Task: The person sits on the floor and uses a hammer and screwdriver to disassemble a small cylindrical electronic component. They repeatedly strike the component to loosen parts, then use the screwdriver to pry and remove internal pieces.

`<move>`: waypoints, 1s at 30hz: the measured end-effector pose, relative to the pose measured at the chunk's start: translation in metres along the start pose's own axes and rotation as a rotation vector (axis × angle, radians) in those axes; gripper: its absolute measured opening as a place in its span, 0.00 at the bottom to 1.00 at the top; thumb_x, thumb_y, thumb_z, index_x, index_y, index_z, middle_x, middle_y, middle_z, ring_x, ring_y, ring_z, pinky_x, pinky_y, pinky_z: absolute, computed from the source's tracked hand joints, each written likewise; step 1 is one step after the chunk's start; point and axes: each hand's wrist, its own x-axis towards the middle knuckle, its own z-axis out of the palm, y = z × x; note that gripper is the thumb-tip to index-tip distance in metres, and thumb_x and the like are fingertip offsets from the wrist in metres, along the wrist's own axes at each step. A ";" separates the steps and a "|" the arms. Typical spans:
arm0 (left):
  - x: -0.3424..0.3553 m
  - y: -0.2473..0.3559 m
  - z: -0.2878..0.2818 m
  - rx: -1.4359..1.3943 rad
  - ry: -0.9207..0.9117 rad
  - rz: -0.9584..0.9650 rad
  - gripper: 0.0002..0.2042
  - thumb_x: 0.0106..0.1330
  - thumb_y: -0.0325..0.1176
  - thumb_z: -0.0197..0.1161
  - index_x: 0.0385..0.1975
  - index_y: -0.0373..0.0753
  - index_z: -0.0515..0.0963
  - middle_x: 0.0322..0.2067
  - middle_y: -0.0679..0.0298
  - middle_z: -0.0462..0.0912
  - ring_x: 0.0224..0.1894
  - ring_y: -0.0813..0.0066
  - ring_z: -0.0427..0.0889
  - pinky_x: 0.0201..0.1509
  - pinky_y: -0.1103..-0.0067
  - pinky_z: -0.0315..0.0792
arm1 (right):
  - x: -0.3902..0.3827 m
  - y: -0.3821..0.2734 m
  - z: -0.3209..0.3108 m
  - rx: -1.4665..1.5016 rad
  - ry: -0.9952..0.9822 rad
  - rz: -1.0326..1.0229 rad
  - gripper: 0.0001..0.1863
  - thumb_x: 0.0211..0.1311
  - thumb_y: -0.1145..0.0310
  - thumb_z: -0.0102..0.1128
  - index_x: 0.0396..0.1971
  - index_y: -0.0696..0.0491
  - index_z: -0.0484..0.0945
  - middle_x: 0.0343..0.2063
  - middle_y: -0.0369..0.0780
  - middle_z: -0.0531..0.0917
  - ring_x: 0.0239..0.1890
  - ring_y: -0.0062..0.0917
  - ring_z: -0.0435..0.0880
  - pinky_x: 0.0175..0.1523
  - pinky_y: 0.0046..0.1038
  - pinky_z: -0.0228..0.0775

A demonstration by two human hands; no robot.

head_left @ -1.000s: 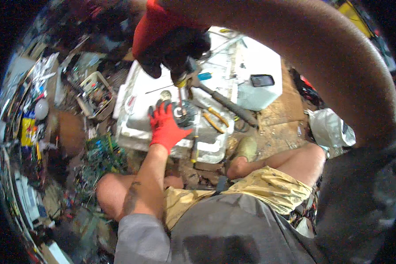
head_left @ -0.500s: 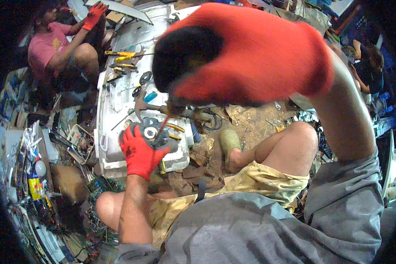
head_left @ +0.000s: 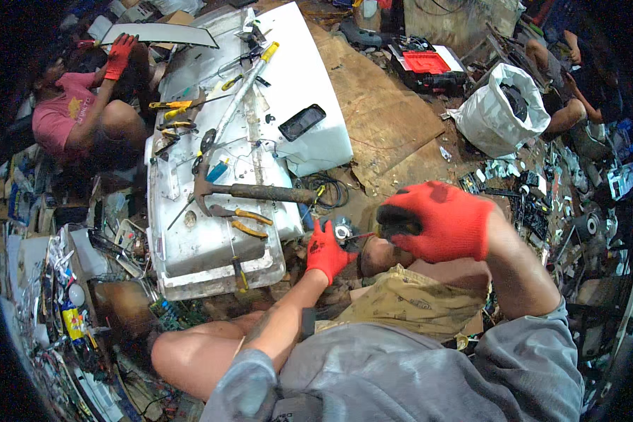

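My left hand (head_left: 328, 254), in a red glove, grips a dark round part with a pale ring (head_left: 342, 232) at its centre, in front of my legs. To its right, my right hand (head_left: 439, 221), in a red glove with a black palm, is closed around a tool. Its thin red shaft (head_left: 361, 236) points left at the round part and looks like a screwdriver's; the fist hides its handle. On the white panel left of my hands lie a claw hammer (head_left: 260, 192), pliers with orange handles (head_left: 248, 220) and a small yellow-handled tool (head_left: 240, 274).
More hand tools and a black rectangular device (head_left: 302, 122) lie on the white panel (head_left: 316, 77). A white sack (head_left: 485, 123) and a red-and-black case (head_left: 429, 65) stand at the far right. Another person (head_left: 77, 116) with red gloves sits at the left; one more is at the right edge.
My left hand has carried the round part off the white panel to the right, toward my legs. My right hand has dropped from close to the camera and moved lower, beside it.
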 end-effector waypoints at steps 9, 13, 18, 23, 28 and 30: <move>0.072 -0.068 0.093 0.058 -0.027 -0.234 0.52 0.37 0.50 0.82 0.66 0.40 0.63 0.68 0.44 0.58 0.67 0.46 0.65 0.68 0.62 0.64 | 0.080 0.075 0.110 -0.029 -0.133 0.278 0.16 0.55 0.59 0.60 0.39 0.53 0.80 0.36 0.50 0.84 0.42 0.47 0.83 0.47 0.43 0.75; 0.083 -0.071 0.106 0.037 -0.065 -0.244 0.49 0.39 0.50 0.81 0.65 0.42 0.66 0.60 0.48 0.69 0.62 0.50 0.69 0.66 0.61 0.64 | 0.096 0.063 0.123 -0.143 -0.258 0.347 0.20 0.56 0.58 0.59 0.46 0.53 0.78 0.40 0.53 0.84 0.44 0.48 0.84 0.49 0.44 0.77; 0.083 -0.077 0.129 0.042 -0.096 -0.243 0.48 0.38 0.49 0.81 0.64 0.42 0.67 0.58 0.53 0.72 0.61 0.52 0.69 0.64 0.58 0.64 | 0.108 0.069 0.135 -0.141 -0.338 0.354 0.20 0.57 0.60 0.58 0.48 0.53 0.77 0.41 0.53 0.83 0.44 0.48 0.84 0.49 0.44 0.77; 0.081 -0.078 0.129 0.108 -0.102 -0.232 0.47 0.42 0.45 0.80 0.65 0.42 0.65 0.63 0.55 0.68 0.63 0.51 0.68 0.65 0.58 0.64 | 0.115 0.070 0.157 -0.106 -0.301 0.376 0.20 0.56 0.57 0.60 0.46 0.53 0.78 0.42 0.52 0.82 0.45 0.48 0.83 0.50 0.44 0.76; 0.071 -0.064 0.121 0.101 0.058 -0.130 0.36 0.42 0.50 0.78 0.51 0.40 0.73 0.54 0.54 0.71 0.61 0.53 0.67 0.63 0.57 0.62 | 0.127 0.076 0.148 -0.139 -0.284 0.325 0.22 0.54 0.55 0.64 0.45 0.53 0.78 0.43 0.53 0.81 0.45 0.48 0.83 0.49 0.44 0.76; 0.059 -0.063 0.120 0.051 0.194 0.034 0.37 0.46 0.48 0.76 0.56 0.39 0.69 0.58 0.53 0.69 0.63 0.53 0.67 0.65 0.58 0.62 | 0.135 0.071 0.141 -0.168 -0.341 0.291 0.25 0.54 0.54 0.65 0.48 0.52 0.76 0.45 0.53 0.79 0.44 0.49 0.82 0.49 0.44 0.76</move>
